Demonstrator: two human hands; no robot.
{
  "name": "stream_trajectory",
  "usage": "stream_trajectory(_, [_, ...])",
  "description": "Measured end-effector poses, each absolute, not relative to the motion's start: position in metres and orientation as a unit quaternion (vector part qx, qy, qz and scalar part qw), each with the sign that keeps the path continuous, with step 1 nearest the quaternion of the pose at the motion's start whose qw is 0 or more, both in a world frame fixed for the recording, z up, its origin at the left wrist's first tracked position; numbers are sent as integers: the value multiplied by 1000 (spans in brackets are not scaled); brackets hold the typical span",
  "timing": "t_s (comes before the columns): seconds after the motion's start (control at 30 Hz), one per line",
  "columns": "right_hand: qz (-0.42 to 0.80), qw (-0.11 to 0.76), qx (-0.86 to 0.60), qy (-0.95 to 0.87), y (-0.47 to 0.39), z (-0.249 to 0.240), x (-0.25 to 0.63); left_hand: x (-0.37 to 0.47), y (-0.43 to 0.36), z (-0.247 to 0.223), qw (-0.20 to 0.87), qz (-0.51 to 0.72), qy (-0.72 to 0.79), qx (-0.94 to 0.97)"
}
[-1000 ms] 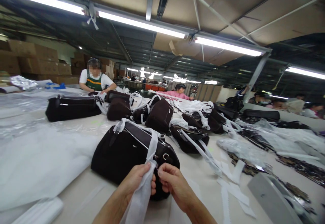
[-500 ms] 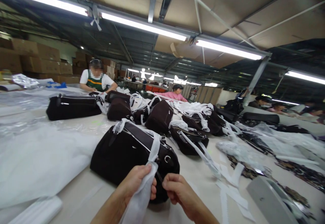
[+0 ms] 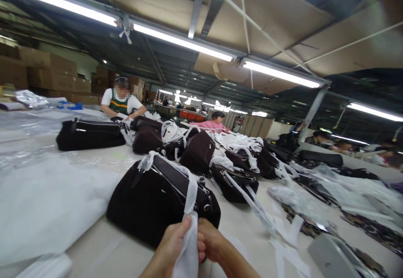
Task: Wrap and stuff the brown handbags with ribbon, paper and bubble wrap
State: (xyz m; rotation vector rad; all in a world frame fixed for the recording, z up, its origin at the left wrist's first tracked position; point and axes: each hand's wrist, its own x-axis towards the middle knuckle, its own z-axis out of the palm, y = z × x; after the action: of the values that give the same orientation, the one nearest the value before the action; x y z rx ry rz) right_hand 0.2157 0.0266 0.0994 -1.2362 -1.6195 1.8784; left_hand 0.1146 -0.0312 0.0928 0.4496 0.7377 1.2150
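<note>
A dark handbag [image 3: 151, 211] with a zip and metal rings sits right in front of me. White wrapping paper [image 3: 189, 244] hangs off its strap toward me. My left hand [image 3: 176, 238] is closed around this paper, thumb on top. Close against it, at the bag's near right end, my right hand [image 3: 212, 240] is curled in behind the paper. Its fingertips are hidden, so what they grip does not show.
More dark handbags [image 3: 198, 150] with white-wrapped straps are heaped behind. White sheets [image 3: 50, 202] lie at left, loose white strips [image 3: 285, 244] and a grey device [image 3: 330, 253] at right. Across the table stand a person in a green apron [image 3: 122, 101] and a person in pink [image 3: 214, 122].
My right hand has moved left, from beside the bag's end to behind the white paper against my left hand. The left hand keeps its hold and sits slightly lower.
</note>
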Motion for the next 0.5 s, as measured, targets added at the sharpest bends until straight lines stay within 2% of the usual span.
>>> stream_trajectory(0.2, [660, 98, -403, -626, 25, 135, 265, 102, -36, 102, 738, 537, 346, 216])
stream_trajectory(0.37, [570, 227, -437, -657, 12, 162, 284, 111, -36, 101, 683, 575, 387, 233])
stream_trajectory(0.5, [543, 265, -454, -655, 3, 156, 270, 115, -37, 105, 660, 580, 408, 249])
